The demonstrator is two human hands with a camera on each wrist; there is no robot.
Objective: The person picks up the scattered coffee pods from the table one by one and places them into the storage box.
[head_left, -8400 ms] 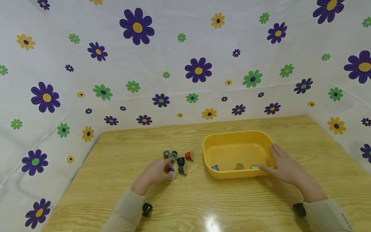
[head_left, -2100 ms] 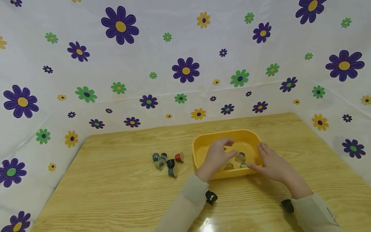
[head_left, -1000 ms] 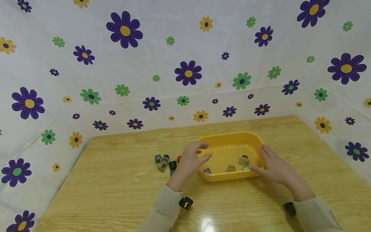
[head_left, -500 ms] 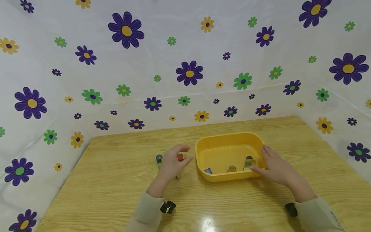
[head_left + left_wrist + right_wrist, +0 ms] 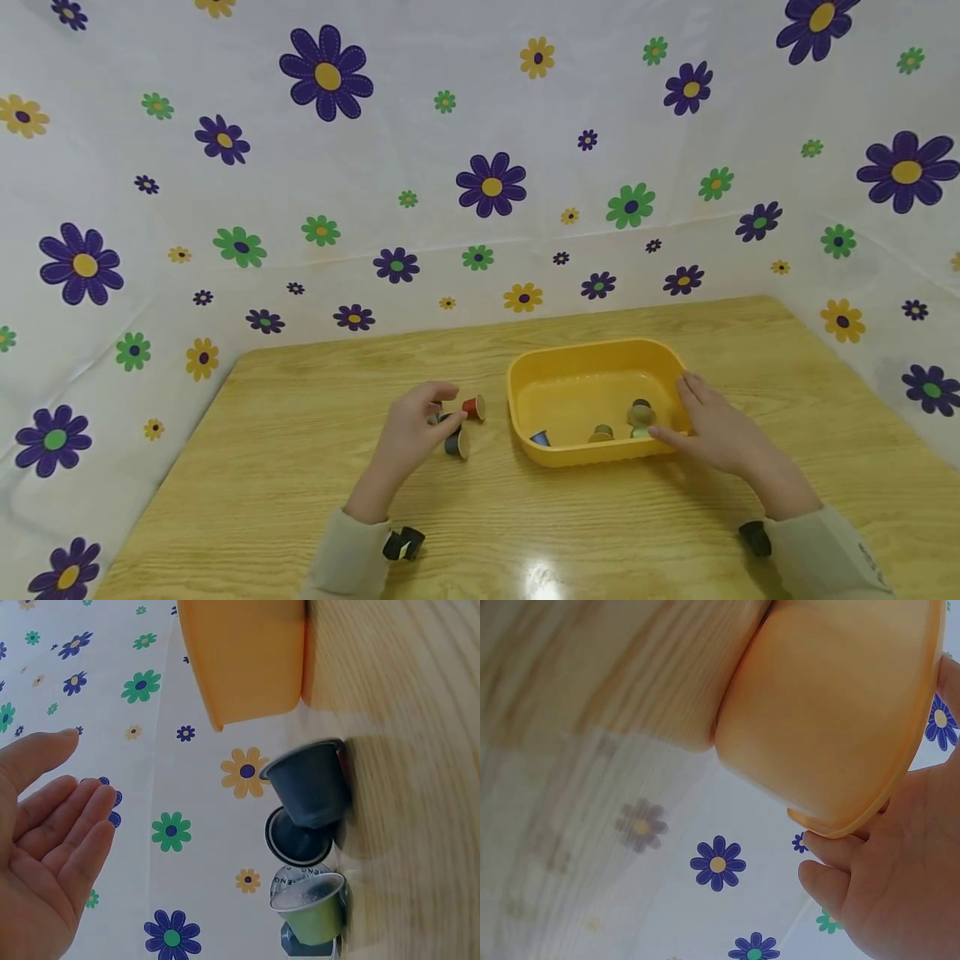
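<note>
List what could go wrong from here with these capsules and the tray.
The red capsule lies on its side; if the left hand brushes it, it may roll. The dark capsules and the green one crowd close together, so picking up one might knock its neighbours. The right hand rests on just one corner of the tray; pressing hard there could shift or tip it.

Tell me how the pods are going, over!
Left hand empty, near loose pods. Right hand on rim of yellow tray. Four pods visible inside. No obstruction seen.
</note>
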